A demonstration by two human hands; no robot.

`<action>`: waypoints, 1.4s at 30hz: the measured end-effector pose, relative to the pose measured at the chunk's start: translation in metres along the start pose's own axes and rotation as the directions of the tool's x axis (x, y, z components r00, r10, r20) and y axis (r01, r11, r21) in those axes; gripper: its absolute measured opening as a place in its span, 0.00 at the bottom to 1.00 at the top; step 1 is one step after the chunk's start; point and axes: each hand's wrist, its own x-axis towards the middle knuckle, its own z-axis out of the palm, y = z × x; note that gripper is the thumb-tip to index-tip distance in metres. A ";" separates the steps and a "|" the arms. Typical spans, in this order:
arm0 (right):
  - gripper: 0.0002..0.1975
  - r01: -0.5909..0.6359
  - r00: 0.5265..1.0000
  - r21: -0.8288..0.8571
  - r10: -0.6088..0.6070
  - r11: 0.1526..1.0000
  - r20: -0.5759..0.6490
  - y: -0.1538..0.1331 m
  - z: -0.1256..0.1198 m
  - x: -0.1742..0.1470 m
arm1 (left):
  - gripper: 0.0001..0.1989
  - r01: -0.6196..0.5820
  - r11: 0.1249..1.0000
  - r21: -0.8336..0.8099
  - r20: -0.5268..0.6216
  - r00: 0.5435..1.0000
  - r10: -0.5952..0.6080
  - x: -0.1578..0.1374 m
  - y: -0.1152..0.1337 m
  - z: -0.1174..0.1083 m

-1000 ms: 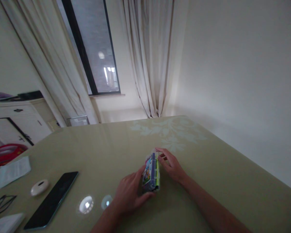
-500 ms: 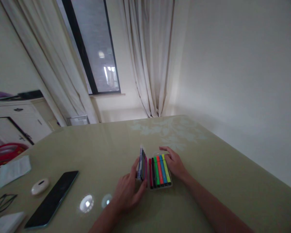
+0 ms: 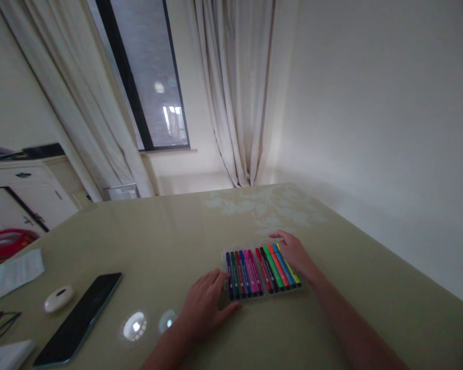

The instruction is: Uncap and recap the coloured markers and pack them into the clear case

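A clear plastic marker case lies spread flat on the table, with a row of coloured felt-tip pens in each half. Dark blue, green, brown and pink pens fill the left half; red, black, green, orange, blue and yellow ones fill the right. My left hand rests at the case's left edge, thumb and fingers apart, fingertips touching the side. At the right edge my right hand grips the case, its fingers covering the upper end of the yellow pen and the index finger reaching past the far corner.
Left on the table are a black phone, a white oval object, two round shiny spots, dark-framed glasses, a white box and a pale blue sheet-like item. A wall borders the right side.
The case's left half, tilted upright before, has come down flat, so its pens now face up. The case and my right hand have shifted to the right; my left hand's hold has loosened.
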 end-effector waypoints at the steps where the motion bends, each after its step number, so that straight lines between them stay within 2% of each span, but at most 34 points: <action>1: 0.19 0.002 1.000 -0.056 -0.002 0.998 -0.008 0.000 -0.002 -0.001 | 0.24 -0.007 1.000 0.002 0.009 1.000 0.007 -0.001 0.000 0.003; 4: 0.13 0.028 0.998 -0.297 -0.041 0.954 -0.038 -0.007 -0.004 -0.006 | 0.23 -0.010 1.000 0.006 0.031 0.999 0.010 -0.002 0.001 0.008; 7: 0.11 0.133 0.987 -0.469 -0.159 0.873 -0.016 -0.031 0.001 -0.016 | 0.24 -0.002 1.000 0.001 0.069 0.998 0.002 -0.002 0.005 0.010; 9: 0.13 0.224 0.972 -0.426 -0.231 0.876 0.034 -0.053 0.009 -0.025 | 0.23 -0.001 1.000 -0.014 0.091 0.996 0.002 -0.002 0.009 0.010; 11: 0.14 0.337 0.941 -0.303 -0.311 0.891 0.131 -0.073 0.018 -0.034 | 0.21 -0.014 0.999 -0.030 0.101 0.995 0.017 -0.002 0.015 0.009; 14: 0.12 0.392 0.909 -0.235 -0.334 0.889 0.249 -0.094 0.032 -0.045 | 0.20 -0.044 0.998 -0.041 0.112 0.993 0.048 -0.002 0.024 0.008; 18: 0.10 0.458 0.860 -0.235 -0.361 0.857 0.360 -0.101 0.041 -0.048 | 0.20 -0.049 0.999 -0.022 0.123 0.991 0.051 -0.004 0.029 0.010; 23: 0.11 0.543 0.809 -0.173 -0.456 0.822 0.372 -0.097 0.042 -0.047 | 0.22 -0.029 1.000 -0.006 0.077 0.997 0.029 -0.006 0.032 0.010; 30: 0.12 0.514 0.822 -0.122 -0.446 0.849 0.355 -0.097 0.041 -0.047 | 0.22 -0.012 0.998 -0.056 0.061 0.998 0.015 -0.002 0.038 0.004; 37: 0.11 0.483 0.841 -0.067 -0.441 0.873 0.312 -0.095 0.047 -0.045 | 0.32 -0.006 1.000 -0.029 0.055 0.998 0.007 -0.002 0.032 0.007; 42: 0.10 0.487 0.837 -0.024 -0.458 0.873 0.297 -0.095 0.048 -0.045 | 0.31 -0.028 0.999 -0.031 0.015 0.999 0.029 -0.003 0.030 0.009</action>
